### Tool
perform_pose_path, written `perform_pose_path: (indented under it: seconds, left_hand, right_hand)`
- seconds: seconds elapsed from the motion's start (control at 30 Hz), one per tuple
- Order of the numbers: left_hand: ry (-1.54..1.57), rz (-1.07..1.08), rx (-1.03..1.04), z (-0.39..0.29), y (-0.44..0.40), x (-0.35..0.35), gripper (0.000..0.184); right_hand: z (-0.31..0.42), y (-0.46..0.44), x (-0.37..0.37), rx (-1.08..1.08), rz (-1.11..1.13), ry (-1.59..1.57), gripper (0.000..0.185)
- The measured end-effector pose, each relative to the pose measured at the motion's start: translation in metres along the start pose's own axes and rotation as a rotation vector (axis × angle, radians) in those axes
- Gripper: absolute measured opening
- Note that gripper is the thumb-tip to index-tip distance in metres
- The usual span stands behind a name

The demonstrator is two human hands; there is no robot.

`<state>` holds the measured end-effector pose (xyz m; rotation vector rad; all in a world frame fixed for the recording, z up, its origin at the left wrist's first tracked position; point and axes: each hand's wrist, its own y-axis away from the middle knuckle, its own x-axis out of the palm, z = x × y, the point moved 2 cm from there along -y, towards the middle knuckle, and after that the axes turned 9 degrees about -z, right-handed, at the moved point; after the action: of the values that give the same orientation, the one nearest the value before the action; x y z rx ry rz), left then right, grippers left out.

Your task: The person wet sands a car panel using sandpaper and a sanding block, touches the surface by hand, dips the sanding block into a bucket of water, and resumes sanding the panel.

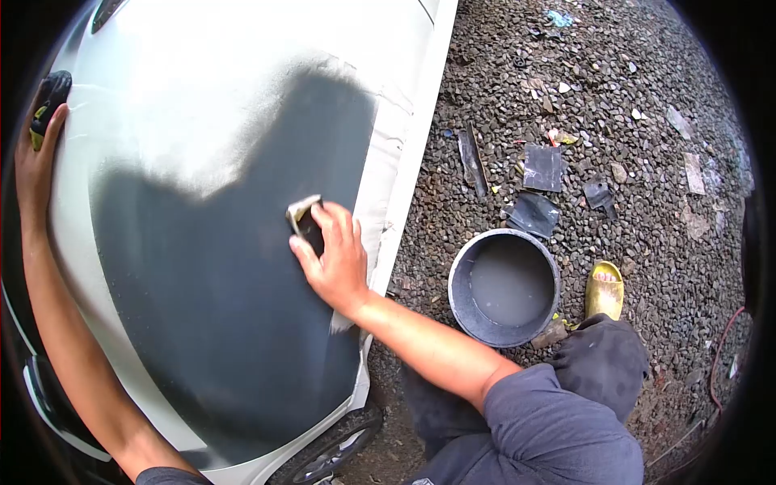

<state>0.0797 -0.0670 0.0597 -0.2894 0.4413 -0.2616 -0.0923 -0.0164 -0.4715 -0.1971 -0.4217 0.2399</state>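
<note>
My right hand (339,267) grips a small dark sanding block (309,230) with a pale folded sheet, apparently sandpaper, around its far edge. The block rests against a dark grey patch (202,275) on a white car panel (186,73); the patch fades softly into the white at its upper edge. At the far left, my left hand (34,174) lies along the car's edge, fingers curled around a black-and-yellow object (52,101). What kind of thing that is, I cannot make out.
A round black bucket (503,287) of cloudy grey water stands on gravel (663,259) to the right. Near it lie broken black plastic pieces (543,167). My foot in a yellow slipper (605,289) is beside the bucket. A wheel (335,453) shows below the panel.
</note>
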Motion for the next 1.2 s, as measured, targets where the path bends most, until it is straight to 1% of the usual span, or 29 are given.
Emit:
perform_pose_path:
  seconds: [0.07,0.1,0.17,0.2,0.27,0.3,0.37,0.4,0.43,0.47,0.53,0.6,0.67,0.7,0.73,0.77,0.8,0.83,0.87,0.9,0.93,0.97,1.0,1.07,1.1,1.13,1.17,1.2]
  left_hand:
    - [-0.097,0.034,0.141,0.024,0.006,0.005,0.048]
    - [-0.187,0.053,0.258,0.047,0.011,0.008,0.043]
    - [-0.23,0.068,0.345,0.055,0.011,0.009,0.039]
    - [-0.18,0.068,0.317,0.049,0.007,0.007,0.039]
    - [-0.07,0.078,0.148,0.034,0.004,0.003,0.04]
    - [-0.008,0.081,0.009,0.022,0.004,0.002,0.042]
    - [-0.001,0.09,-0.047,0.02,0.005,0.003,0.046]
    - [-0.057,0.094,0.034,0.027,0.008,0.005,0.046]
    - [-0.105,0.1,0.092,0.036,0.011,0.008,0.045]
    - [-0.153,0.104,0.15,0.046,0.014,0.011,0.043]
    - [-0.228,0.108,0.214,0.06,0.019,0.017,0.038]
    - [-0.297,0.079,0.262,0.058,0.019,0.015,0.035]
    - [-0.21,0.065,0.166,0.042,0.009,0.011,0.037]
    - [-0.095,0.074,0.042,0.03,0.004,0.008,0.038]
    - [-0.044,0.069,-0.02,0.025,0.004,0.006,0.041]
    - [0.007,0.061,-0.081,0.021,0.003,0.004,0.044]
    - [-0.004,0.041,-0.074,0.018,0.002,0.004,0.049]
    - [0.001,0.031,-0.06,0.016,0.001,0.004,0.053]
    - [0.007,0.021,-0.047,0.014,-0.001,0.004,0.056]
    - [0.029,0.016,-0.027,0.013,-0.003,0.004,0.057]
    - [0.015,0.022,0.0,0.012,-0.003,0.003,0.057]
    - [0.0,0.028,0.027,0.011,-0.004,0.002,0.058]
    - [-0.047,0.046,0.058,0.011,-0.002,0.0,0.058]
    - [-0.178,0.072,0.186,0.013,0.005,-0.004,0.048]
    - [-0.257,0.087,0.295,0.018,0.006,-0.006,0.04]
    - [-0.271,0.102,0.298,0.019,0.006,-0.006,0.038]
    - [-0.285,0.116,0.301,0.021,0.007,-0.006,0.037]
    - [-0.235,0.127,0.191,0.019,0.007,-0.003,0.037]
  right_hand:
    - [-0.007,-0.052,0.005,0.026,-0.023,0.02,0.052]
    - [-0.013,-0.089,0.008,0.05,-0.065,0.029,0.051]
    - [-0.02,-0.159,0.012,0.134,-0.111,0.058,0.048]
    - [-0.021,-0.176,0.013,0.201,-0.114,0.079,0.046]
    - [-0.018,-0.153,0.012,0.104,-0.134,0.036,0.045]
    - [-0.011,-0.122,0.013,0.049,-0.123,0.011,0.047]
    - [0.003,-0.042,0.011,-0.119,-0.053,0.034,0.055]
    - [0.011,-0.005,0.006,-0.069,0.037,-0.036,0.056]
    - [0.019,0.01,0.001,-0.062,0.079,-0.076,0.057]
    - [0.011,0.005,0.004,-0.109,0.044,-0.052,0.055]
    - [-0.003,-0.045,0.01,-0.198,-0.025,-0.005,0.052]
    - [-0.012,-0.127,0.012,0.007,-0.085,-0.016,0.046]
    - [-0.024,-0.179,0.015,0.124,-0.127,0.005,0.044]
    - [-0.023,-0.172,0.016,0.093,-0.14,-0.004,0.044]
    - [-0.018,-0.158,0.016,0.057,-0.149,-0.012,0.045]
    - [-0.005,-0.129,0.012,0.063,-0.098,-0.047,0.047]
    - [-0.002,-0.09,0.015,-0.08,-0.094,0.009,0.05]
    - [0.005,-0.047,0.014,-0.154,-0.051,0.045,0.055]
    - [0.013,-0.01,0.008,-0.152,0.016,-0.025,0.057]
    - [0.023,0.002,0.001,-0.138,0.062,-0.079,0.059]
    - [0.017,-0.003,0.0,-0.176,0.08,-0.084,0.06]
    - [0.004,-0.018,0.006,-0.194,0.049,-0.024,0.058]
    - [-0.002,-0.053,0.01,-0.213,0.022,0.037,0.056]
    - [-0.013,-0.138,0.013,-0.05,-0.081,-0.038,0.048]
    - [-0.017,-0.17,0.016,-0.007,-0.111,-0.037,0.046]
    - [-0.021,-0.185,0.018,0.039,-0.141,-0.037,0.044]
    - [-0.019,-0.177,0.02,0.001,-0.165,-0.034,0.044]
    - [-0.015,-0.161,0.022,-0.038,-0.187,-0.03,0.044]
